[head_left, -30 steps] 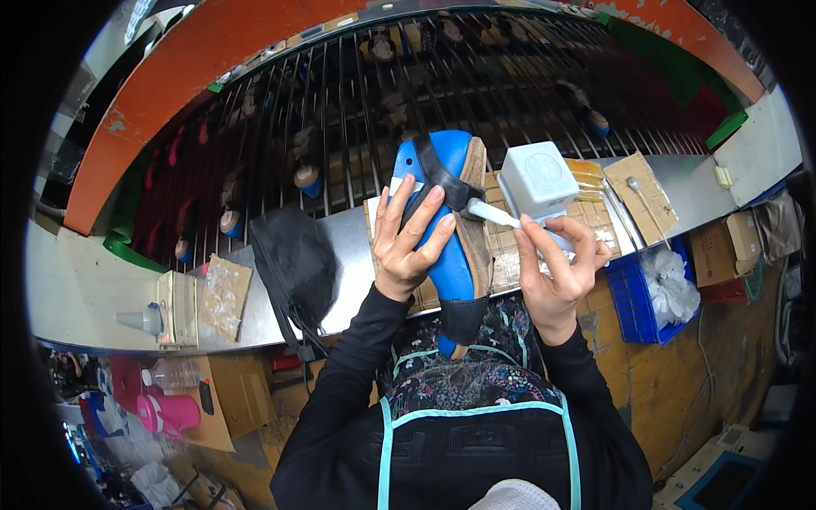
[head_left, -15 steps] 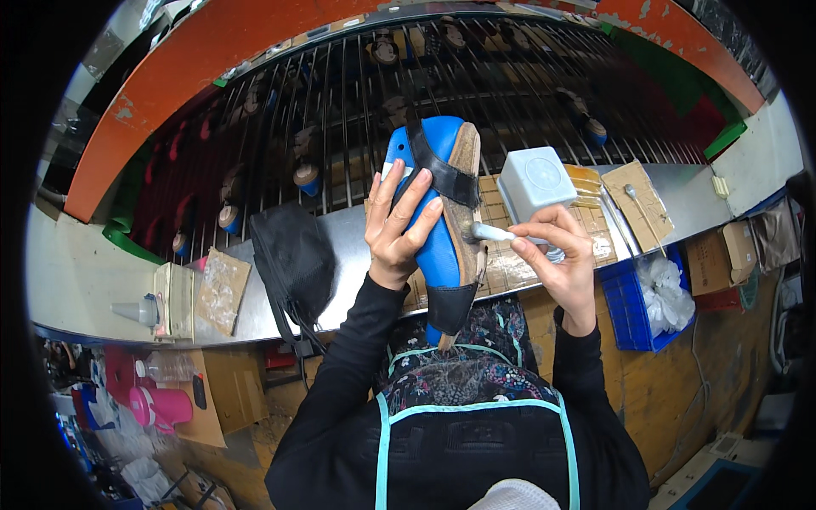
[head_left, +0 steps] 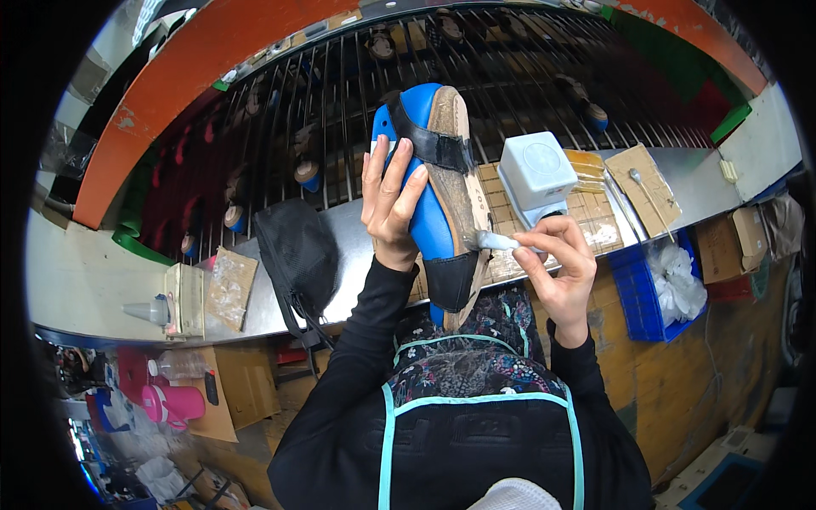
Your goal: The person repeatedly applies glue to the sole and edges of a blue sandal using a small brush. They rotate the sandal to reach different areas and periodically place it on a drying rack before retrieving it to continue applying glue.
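Metal bench | left cardboard | black bag left-centre | gridded tan board mid | right cardboard

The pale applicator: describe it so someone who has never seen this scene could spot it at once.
Over the silver bench, find the large blue shoe form held by the left hand. To its right, the right hand pinches the pale applicator, its tip at the brown sole. Unlike the thin stick lying on cardboard farther right, this one is thick and held.
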Motion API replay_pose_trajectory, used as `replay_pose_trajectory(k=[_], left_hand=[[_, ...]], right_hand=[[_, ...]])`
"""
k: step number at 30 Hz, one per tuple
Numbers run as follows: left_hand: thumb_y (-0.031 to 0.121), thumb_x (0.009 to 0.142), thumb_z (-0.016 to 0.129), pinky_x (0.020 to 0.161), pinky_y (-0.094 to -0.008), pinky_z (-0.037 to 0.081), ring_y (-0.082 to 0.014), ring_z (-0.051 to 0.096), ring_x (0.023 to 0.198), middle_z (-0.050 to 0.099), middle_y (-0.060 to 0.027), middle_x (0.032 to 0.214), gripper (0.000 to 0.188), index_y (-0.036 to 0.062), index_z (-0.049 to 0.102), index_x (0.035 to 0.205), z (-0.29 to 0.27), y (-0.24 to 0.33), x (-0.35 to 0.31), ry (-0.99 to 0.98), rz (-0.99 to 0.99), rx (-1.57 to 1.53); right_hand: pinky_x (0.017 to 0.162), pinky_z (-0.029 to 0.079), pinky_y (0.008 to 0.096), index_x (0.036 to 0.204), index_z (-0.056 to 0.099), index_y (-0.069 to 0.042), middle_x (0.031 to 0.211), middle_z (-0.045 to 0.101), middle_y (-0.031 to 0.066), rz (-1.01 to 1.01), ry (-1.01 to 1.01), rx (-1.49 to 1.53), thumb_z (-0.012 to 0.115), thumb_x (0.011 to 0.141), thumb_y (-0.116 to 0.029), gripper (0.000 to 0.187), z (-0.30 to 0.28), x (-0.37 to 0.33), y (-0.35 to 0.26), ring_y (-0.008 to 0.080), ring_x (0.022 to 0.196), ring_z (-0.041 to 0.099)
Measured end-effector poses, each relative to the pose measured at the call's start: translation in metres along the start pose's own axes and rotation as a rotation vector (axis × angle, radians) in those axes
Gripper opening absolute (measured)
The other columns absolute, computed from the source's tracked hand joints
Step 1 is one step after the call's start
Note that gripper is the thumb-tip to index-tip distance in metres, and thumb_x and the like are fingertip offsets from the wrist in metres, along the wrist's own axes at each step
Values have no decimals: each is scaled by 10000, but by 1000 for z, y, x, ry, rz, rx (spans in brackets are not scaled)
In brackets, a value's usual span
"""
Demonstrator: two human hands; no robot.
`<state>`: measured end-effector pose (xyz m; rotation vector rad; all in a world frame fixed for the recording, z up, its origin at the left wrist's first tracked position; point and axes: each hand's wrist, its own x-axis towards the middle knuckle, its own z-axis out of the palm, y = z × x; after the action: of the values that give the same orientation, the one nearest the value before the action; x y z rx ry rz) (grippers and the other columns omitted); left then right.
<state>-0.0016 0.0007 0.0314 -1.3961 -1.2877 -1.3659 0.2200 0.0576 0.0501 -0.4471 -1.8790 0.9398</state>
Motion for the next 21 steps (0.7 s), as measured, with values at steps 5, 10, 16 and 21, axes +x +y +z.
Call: replay_pose_trajectory(k=[5, 10, 16, 21], left_hand=[[167, 809, 711, 1070, -565, 342, -394, 511, 1251, 597, -138, 1294, 397, 175, 571, 1180, 5, 3, 2, 29, -14, 4], [255, 865, 666, 1081, -565, 319, -377, 509, 1259, 587, -160, 1301, 358, 138, 549, 1183, 17, 8, -6, 90, -79, 45], [330, 848, 690, 1094, -544, 311, -353, 496, 1279, 573, -161, 1320, 418, 129, 560, 1191, 13, 4, -24, 88, -191, 116], [344, 827, 711, 1107, -536, 294, -350, 491, 1284, 571, -156, 1325, 431, 136, 579, 1181, 10, 3, -36, 69, -259, 104]], right_hand=[[625, 458, 239, 939, 740, -26, 919, 575, 50, 19, 31, 178, 748, 787, -50, 154, 1, 7, 3, 126, 802, 560], [651, 465, 241, 953, 731, -7, 901, 564, 54, 166, 167, 135, 720, 823, -53, 139, 17, 17, 11, 127, 833, 559], [772, 449, 253, 935, 739, -6, 903, 580, 73, 355, 19, 270, 734, 801, -60, 145, 11, -11, -1, 139, 864, 560], [761, 451, 262, 943, 744, -14, 902, 572, 66, 279, 28, 228, 744, 794, -67, 158, 22, -21, -4, 145, 880, 553]])
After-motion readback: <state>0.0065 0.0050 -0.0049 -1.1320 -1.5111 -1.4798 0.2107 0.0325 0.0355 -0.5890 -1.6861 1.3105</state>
